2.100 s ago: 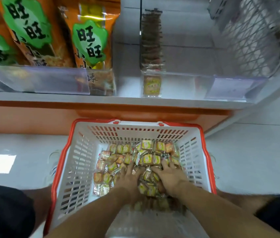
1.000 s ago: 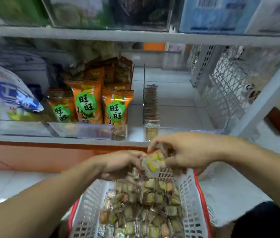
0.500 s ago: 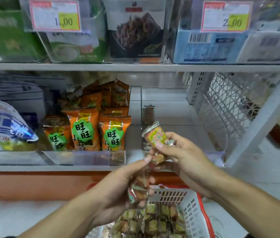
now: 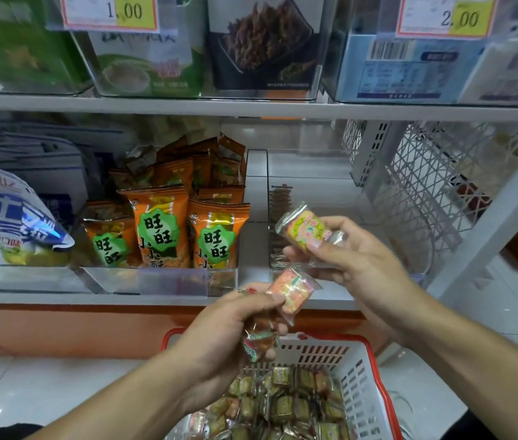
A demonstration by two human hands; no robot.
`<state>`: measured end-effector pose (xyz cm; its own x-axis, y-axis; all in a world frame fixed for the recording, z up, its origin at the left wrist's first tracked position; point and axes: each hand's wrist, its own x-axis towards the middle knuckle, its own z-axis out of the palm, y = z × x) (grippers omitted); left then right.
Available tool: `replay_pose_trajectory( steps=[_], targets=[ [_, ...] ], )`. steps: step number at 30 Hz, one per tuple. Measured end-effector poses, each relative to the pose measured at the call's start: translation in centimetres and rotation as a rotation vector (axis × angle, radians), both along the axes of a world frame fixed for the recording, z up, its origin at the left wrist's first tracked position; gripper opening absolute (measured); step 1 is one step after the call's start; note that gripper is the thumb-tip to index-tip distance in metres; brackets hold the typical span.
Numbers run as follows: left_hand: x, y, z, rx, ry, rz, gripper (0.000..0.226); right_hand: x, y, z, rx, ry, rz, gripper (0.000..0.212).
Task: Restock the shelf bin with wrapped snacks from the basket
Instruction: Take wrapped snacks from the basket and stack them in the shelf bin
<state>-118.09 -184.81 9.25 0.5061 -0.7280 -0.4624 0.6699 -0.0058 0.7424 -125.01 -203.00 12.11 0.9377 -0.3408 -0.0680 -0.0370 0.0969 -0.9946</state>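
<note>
Now; right grip (image 4: 351,260) pinches clear-wrapped yellow-pink snack (image 4: 306,228); left grip (image 4: 230,333) holds several wrapped snacks (image 4: 292,295)

A shop: price tags (image 4: 110,11) front shelves (image 4: 251,110) of packaged snacks (image 4: 159,227).

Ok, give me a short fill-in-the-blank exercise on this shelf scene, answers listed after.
1. Both hands hold wrapped ____.
2. The right hand lifts its snack in front of the clear shelf ____.
3. The basket below has a ____ rim.
4. The price tag at upper right reads ____.

Missing words: snacks; bin; red; 2.00
</note>
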Motion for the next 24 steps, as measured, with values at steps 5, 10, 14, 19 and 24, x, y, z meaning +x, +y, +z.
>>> replay_pose_trajectory(
  steps=[5,10,14,19,24],
  targets=[
    [-0.1,0.4,-0.3,0.086,-0.309,0.153,0.022,-1.0,-1.7,1.5,-0.065,0.003,0.046,0.034],
    [0.4,0.8,-0.8,0.177,-1.146,0.403,0.032,-1.7,-1.2,1.4,0.488,0.233,0.284,0.042],
    [0.2,0.4,-0.8,0.134,-1.29,0.42,0.04,-1.5,0.2,0.6,0.657,0.268,0.231,0.044],
    [-0.6,0.3,-0.6,0.228,-1.214,0.386,0.061,-1.3,0.5,0.3,0.627,0.191,0.044,0.035],
    [-0.1,0.2,-0.2,0.229,-0.697,0.285,0.052,-1.1,-0.2,0.8,0.418,0.167,-0.052,0.02]
  ],
)
